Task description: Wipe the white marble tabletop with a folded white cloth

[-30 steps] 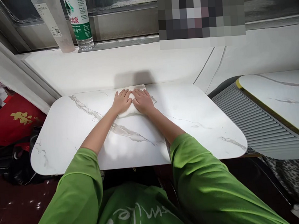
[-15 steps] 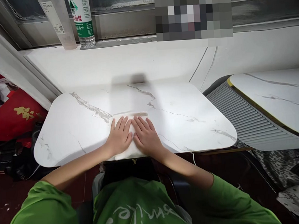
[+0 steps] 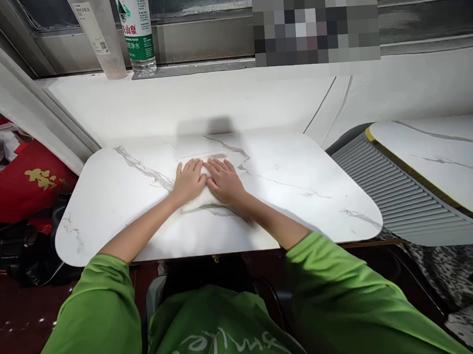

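Note:
A white folded cloth (image 3: pixel 200 201) lies flat on the white marble-patterned table (image 3: pixel 302 205), around the middle of its width. My left hand (image 3: pixel 189 181) rests palm down on the cloth's left half, fingers stretched out. Beside it my right hand (image 3: pixel 225 181) presses on the right half, also flat with its fingers extended. The two thumbs almost meet over the middle of the cloth. Much of the cloth is hidden under both hands; its near edge and a far strip show.
On the window ledge behind the table stand a clear plastic cup (image 3: pixel 102 41) and a water bottle (image 3: pixel 137 36). At the right is a second marble-patterned table (image 3: pixel 438 143) with a ribbed grey side. A red bag (image 3: pixel 31 173) sits at the left.
Both hands have slid away from me across the table, and the cloth has moved with them from the near edge toward the middle. My arms are stretched further out.

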`<state>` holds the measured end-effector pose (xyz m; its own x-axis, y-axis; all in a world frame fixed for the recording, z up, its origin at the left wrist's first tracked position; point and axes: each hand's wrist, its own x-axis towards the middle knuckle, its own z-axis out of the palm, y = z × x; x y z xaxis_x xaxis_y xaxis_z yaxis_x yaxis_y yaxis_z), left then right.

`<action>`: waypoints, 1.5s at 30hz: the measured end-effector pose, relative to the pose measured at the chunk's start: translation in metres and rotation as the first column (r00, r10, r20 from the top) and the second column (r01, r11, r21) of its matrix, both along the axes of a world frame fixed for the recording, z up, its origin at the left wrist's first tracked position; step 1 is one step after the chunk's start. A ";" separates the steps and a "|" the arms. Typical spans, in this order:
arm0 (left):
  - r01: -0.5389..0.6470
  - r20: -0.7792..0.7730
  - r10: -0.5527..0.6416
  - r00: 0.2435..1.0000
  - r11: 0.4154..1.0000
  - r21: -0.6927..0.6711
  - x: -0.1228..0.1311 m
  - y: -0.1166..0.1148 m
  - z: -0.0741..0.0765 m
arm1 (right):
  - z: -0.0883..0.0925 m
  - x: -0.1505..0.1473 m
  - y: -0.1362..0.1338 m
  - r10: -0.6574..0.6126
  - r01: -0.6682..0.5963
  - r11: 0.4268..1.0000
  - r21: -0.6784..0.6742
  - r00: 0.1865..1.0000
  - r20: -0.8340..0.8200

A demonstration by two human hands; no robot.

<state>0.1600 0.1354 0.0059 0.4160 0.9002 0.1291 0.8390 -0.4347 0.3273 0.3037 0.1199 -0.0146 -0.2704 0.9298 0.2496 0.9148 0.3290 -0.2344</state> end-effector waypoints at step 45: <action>0.006 -0.083 -0.004 0.997 1.000 0.020 -0.045 -0.095 0.001 | 0.005 -0.040 -0.083 0.170 -0.171 0.985 0.026 0.985 0.039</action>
<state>0.1153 0.0403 0.0068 0.4304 0.8957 0.1117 0.8608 -0.4446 0.2479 0.2634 0.0364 -0.0100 -0.4335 0.8620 0.2625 0.8528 0.4866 -0.1897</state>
